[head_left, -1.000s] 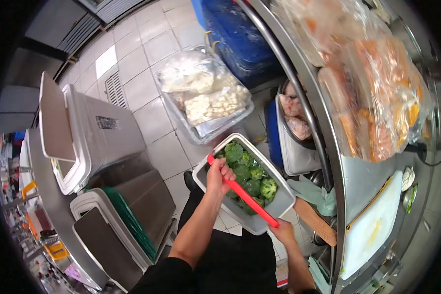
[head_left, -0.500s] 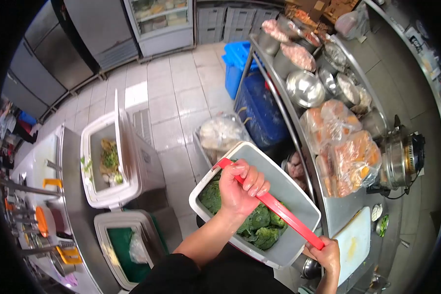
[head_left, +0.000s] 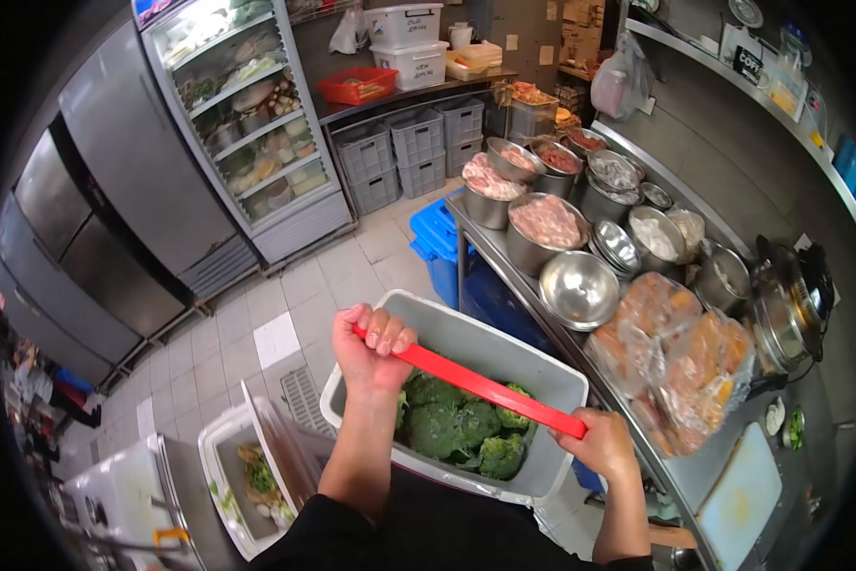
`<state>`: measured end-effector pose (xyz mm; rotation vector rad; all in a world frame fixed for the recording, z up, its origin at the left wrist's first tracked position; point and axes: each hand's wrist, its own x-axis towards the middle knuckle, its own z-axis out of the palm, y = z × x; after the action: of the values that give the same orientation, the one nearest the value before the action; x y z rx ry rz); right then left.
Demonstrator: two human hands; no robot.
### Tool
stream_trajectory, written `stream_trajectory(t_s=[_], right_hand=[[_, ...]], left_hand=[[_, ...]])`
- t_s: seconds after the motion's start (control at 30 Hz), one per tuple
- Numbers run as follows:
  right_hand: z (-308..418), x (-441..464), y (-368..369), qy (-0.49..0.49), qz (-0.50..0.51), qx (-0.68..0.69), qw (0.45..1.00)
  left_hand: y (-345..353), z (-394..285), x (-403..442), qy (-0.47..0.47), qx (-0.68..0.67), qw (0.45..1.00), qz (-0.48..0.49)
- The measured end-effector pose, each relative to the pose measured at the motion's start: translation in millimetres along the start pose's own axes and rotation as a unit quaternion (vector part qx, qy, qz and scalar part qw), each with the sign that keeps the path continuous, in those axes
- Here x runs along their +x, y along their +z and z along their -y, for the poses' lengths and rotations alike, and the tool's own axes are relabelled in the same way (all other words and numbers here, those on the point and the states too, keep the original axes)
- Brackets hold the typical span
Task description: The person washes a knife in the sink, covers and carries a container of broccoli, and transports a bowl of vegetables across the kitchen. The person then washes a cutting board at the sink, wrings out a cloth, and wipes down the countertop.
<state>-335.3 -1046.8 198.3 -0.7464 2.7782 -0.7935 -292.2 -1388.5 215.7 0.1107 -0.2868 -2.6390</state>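
A deep grey-white tub [head_left: 480, 333] hangs in front of my body, with several green broccoli heads [head_left: 452, 428] lying in its bottom. Across its top runs a wide red handle [head_left: 476, 383], slanting down to the right. My left hand [head_left: 369, 352] is wrapped round the handle's upper left end, and my right hand [head_left: 604, 443] grips its lower right end near the rim. The fingers cover both ends, so I cannot tell how the handle joins the tub.
At right, a steel table [head_left: 504, 257] carries metal pots of meat [head_left: 547, 224], an empty bowl [head_left: 580, 290], bagged food [head_left: 699, 357] and a cutting board [head_left: 740, 490]. A lidded bin [head_left: 247, 476] stands at lower left. Ahead are a glass-door fridge [head_left: 257, 124], grey crates [head_left: 414, 143] and a blue bin [head_left: 437, 247].
The view has swung up, showing more of the fridge and back shelves. My left hand has slid to the handle's left end. The tub sits further left in view, its broccoli more visible.
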Motion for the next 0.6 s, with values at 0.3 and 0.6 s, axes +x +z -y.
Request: stream_trajectory(t_s=[0.3,0.6], right_hand=[[178.7,256.1,111.1,0.007,0.090,-0.031,0.995],[275.5,444.7,193.5,-0.003,0.166,-0.036,0.985]], left_hand=[[-115.9,-199.8,249.8,-0.052,-0.060,0.993,-0.085],[-151.1,-349.0,381.5,0.037,-0.054,0.990,-0.124]])
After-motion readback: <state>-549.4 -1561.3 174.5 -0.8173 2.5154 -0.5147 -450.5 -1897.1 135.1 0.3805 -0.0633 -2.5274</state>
